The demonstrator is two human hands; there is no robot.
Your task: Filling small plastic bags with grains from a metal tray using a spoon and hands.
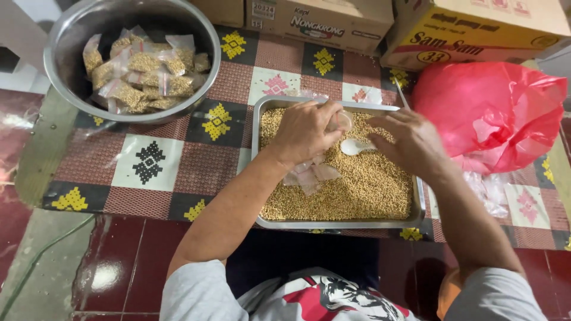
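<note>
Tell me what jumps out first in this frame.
A steel tray heaped with small golden seeds sits at centre; over it the left hand holds small clear bags and the right hand holds a white spoon. Upper left, a metal bowl holds filled packets; a red plastic bag sits right.

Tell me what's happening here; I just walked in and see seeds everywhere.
A person sits on the floor over a metal tray full of small tan seeds. The left hand holds a small clear plastic bag above the seeds, while the right hand is at a white plastic spoon lying on the seeds. A steel bowl at upper left holds filled, sealed packets. A red plastic bag lies to the right, with cardboard boxes behind, all on a patterned mat.
</note>
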